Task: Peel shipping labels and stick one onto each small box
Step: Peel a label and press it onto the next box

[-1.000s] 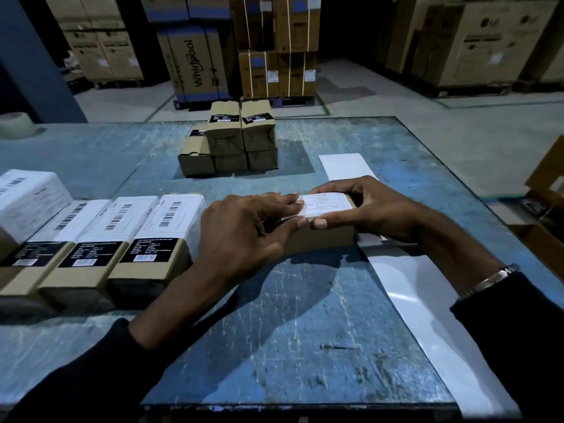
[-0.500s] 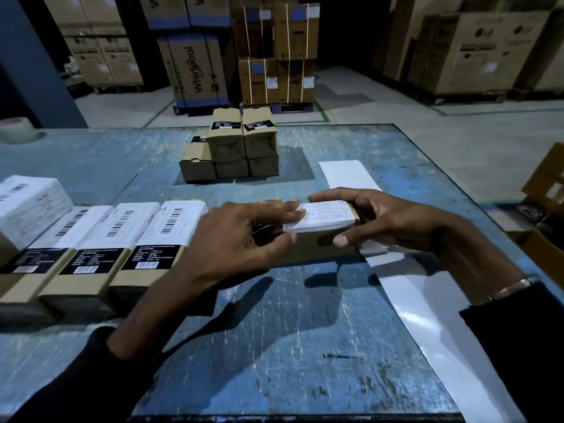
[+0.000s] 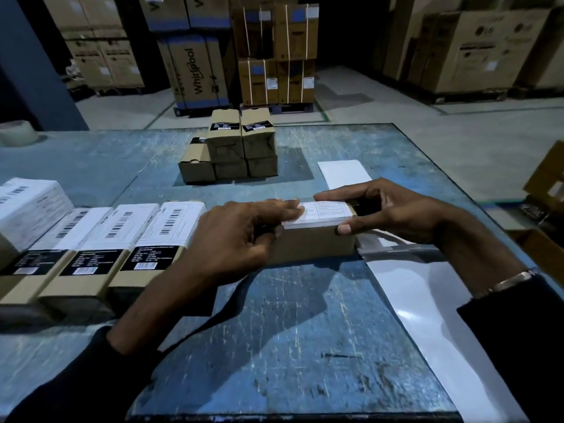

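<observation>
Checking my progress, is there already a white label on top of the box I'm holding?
Yes, a white label covers the top of the held box.

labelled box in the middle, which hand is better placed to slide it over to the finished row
Left, probably. The left hand lies flat on the label at the box's left end, on the side of the labelled row. The right hand pinches its far end.

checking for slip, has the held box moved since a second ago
No: the box stays at the same gap right of the labelled row.
</observation>
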Demonstrator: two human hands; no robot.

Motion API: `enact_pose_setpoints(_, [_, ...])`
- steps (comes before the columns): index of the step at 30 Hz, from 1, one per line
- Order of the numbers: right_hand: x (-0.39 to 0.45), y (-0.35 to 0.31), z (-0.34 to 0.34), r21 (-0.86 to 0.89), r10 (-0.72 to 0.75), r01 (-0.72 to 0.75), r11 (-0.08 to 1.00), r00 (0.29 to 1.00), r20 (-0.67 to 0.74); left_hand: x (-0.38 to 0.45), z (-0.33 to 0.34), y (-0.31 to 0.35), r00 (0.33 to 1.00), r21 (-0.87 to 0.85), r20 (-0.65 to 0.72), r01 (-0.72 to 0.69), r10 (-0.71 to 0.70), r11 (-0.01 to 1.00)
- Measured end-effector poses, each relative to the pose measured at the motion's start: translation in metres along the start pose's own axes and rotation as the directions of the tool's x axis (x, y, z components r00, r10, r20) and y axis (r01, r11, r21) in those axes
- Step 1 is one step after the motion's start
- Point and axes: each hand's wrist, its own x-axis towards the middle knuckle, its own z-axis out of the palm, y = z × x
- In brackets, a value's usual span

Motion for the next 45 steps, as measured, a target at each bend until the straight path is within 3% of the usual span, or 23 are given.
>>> enact_pose_setpoints(3, [-0.004, 0.000, -0.002, 0.151, 0.003, -0.013, 0.988, 0.998, 0.065, -0.004, -0.001, 0.004, 1.000, -0.048, 0.026, 0.011, -0.010, 0.999])
enact_pose_setpoints(5, [-0.001, 0.000, 0.007, 0.161, -0.010, 0.004, 0.987, 0.999, 0.037, -0.005, 0.004, 0.008, 0.999, -0.052, -0.047, 0.011, -0.013, 0.999])
enact_pose_setpoints(9, [0.013, -0.005, 0.030, -0.169, -0.093, 0.058, 0.984, 0.974, -0.208, -0.003, 0.019, 0.008, 0.968, 0.007, -0.251, 0.027, -0.025, 1.000])
enact_pose_setpoints(12, [0.012, -0.006, 0.028, -0.217, -0.189, 0.127, 0.968, 0.938, -0.291, -0.004, 0.019, 0.008, 0.965, 0.020, -0.263, 0.027, -0.021, 0.999])
enact_pose_setpoints(16, [0.005, -0.006, 0.012, -0.205, -0.162, 0.117, 0.972, 0.962, -0.218, -0.002, 0.011, 0.015, 0.982, 0.076, -0.190, 0.010, 0.005, 0.997])
enact_pose_setpoints(22, [-0.001, -0.001, -0.005, 0.119, -0.057, 0.057, 0.991, 0.998, -0.010, -0.006, -0.001, 0.011, 0.997, 0.116, -0.050, -0.045, 0.051, 0.992])
enact_pose_setpoints(29, [-0.005, 0.004, -0.010, 0.215, -0.030, 0.018, 0.977, 0.998, 0.054, -0.014, 0.006, 0.003, 0.986, -0.117, -0.165, -0.024, 0.004, 0.993])
enact_pose_setpoints(34, [0.001, 0.008, -0.007, -0.038, 0.026, -0.026, 0.999, 1.000, 0.006, -0.011, 0.009, 0.003, 0.992, 0.000, -0.067, 0.108, -0.108, 0.994])
enact_pose_setpoints(39, [0.008, 0.011, 0.000, -0.065, -0.126, 0.118, 0.991, 0.983, -0.131, -0.017, 0.011, 0.019, 0.974, 0.161, -0.199, -0.080, 0.112, 0.984])
enact_pose_setpoints(43, [0.023, 0.024, 0.019, -0.238, -0.202, 0.128, 0.963, 0.926, -0.318, -0.018, 0.013, 0.025, 0.948, 0.042, -0.307, -0.070, 0.080, 0.997])
enact_pose_setpoints(45, [0.026, 0.031, 0.021, -0.444, -0.271, 0.072, 0.893, 0.874, -0.403, -0.018, 0.013, 0.022, 0.946, -0.027, -0.324, -0.037, 0.026, 0.999])
